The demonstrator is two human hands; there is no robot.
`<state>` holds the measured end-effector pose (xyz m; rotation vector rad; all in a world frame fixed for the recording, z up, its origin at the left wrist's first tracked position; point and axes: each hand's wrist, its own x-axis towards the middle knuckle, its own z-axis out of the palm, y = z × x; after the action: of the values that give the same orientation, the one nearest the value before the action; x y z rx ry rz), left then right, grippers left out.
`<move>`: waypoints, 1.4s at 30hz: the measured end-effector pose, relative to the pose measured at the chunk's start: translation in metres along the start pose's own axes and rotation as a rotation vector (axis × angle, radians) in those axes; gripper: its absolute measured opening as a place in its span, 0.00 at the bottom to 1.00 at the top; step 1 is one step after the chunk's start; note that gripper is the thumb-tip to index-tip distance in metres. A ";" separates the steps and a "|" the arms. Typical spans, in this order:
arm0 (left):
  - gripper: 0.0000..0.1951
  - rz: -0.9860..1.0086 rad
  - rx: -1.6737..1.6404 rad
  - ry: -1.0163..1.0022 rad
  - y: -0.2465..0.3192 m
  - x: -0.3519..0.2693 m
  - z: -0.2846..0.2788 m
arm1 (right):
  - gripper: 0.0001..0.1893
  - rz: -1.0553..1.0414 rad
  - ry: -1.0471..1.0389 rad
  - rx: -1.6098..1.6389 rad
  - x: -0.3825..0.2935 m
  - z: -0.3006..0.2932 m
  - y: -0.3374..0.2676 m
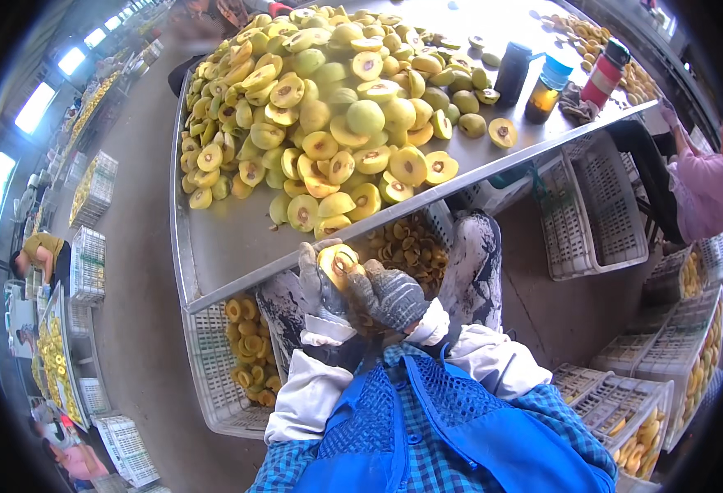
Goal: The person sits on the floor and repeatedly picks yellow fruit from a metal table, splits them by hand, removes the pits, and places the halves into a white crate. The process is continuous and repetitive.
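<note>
Both my hands wear grey work gloves and meet just off the near edge of the metal table [232, 262]. My left hand [323, 293] cups a yellow peach half [332, 256], cut face up. Curled close against that face, my right hand [395, 297] seems to grip a small curved pitting tool [341, 264]; its handle is hidden by the glove. A large heap of halved yellow peaches [337, 117], many with pits in them, covers much of the table. Below my hands, between my knees, a container holds brown pits and scraps [414, 246].
A crate [213, 376] of peach halves [250, 345] stands by my left leg. On the table are a dark bottle [512, 74], a jar of amber liquid [546, 92] and a red flask [605, 74]. Crates [595, 209] and a seated person [703, 191] are at right.
</note>
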<state>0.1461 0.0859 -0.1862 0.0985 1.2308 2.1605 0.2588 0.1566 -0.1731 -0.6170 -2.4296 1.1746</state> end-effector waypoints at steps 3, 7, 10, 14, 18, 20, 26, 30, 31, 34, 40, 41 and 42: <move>0.28 0.046 0.039 0.093 -0.008 -0.003 -0.002 | 0.18 0.092 -0.032 0.030 -0.004 0.013 0.005; 0.27 0.044 0.043 0.203 -0.015 -0.002 -0.007 | 0.21 0.192 -0.193 0.013 -0.005 0.008 -0.002; 0.27 0.075 0.137 0.249 -0.012 -0.005 0.002 | 0.21 0.171 -0.145 0.011 -0.006 0.012 0.002; 0.27 0.088 0.250 0.285 -0.006 -0.013 0.015 | 0.21 0.017 -0.150 0.056 -0.011 0.031 0.030; 0.28 0.094 0.364 0.262 0.000 -0.014 0.018 | 0.19 0.062 -0.146 0.367 -0.014 0.022 0.020; 0.28 0.045 0.381 0.265 0.002 -0.013 0.017 | 0.18 0.042 -0.162 0.432 -0.015 0.019 0.017; 0.26 0.292 0.594 0.177 -0.002 -0.016 0.019 | 0.12 -0.402 -0.031 0.101 -0.020 0.033 0.044; 0.24 0.223 0.557 -0.048 0.003 -0.010 0.013 | 0.13 -0.229 -0.161 0.421 -0.021 0.025 0.040; 0.23 0.188 0.546 -0.134 0.005 -0.006 0.011 | 0.18 -0.039 -0.285 0.601 -0.022 0.019 0.038; 0.22 -0.002 0.581 -0.321 0.015 0.005 0.006 | 0.28 0.323 -0.471 0.884 -0.017 0.006 0.034; 0.18 0.055 0.124 -0.242 0.013 -0.017 0.014 | 0.29 0.556 -0.461 1.554 -0.019 0.017 0.014; 0.17 0.071 0.235 -0.282 0.015 -0.016 0.010 | 0.28 0.468 -0.466 1.381 -0.018 0.020 0.021; 0.15 0.084 0.349 -0.314 0.017 -0.016 0.002 | 0.28 0.383 -0.473 1.212 -0.019 0.024 0.027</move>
<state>0.1508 0.0724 -0.1678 0.6214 1.4180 1.8847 0.2687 0.1469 -0.2114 -0.4018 -1.3768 2.7842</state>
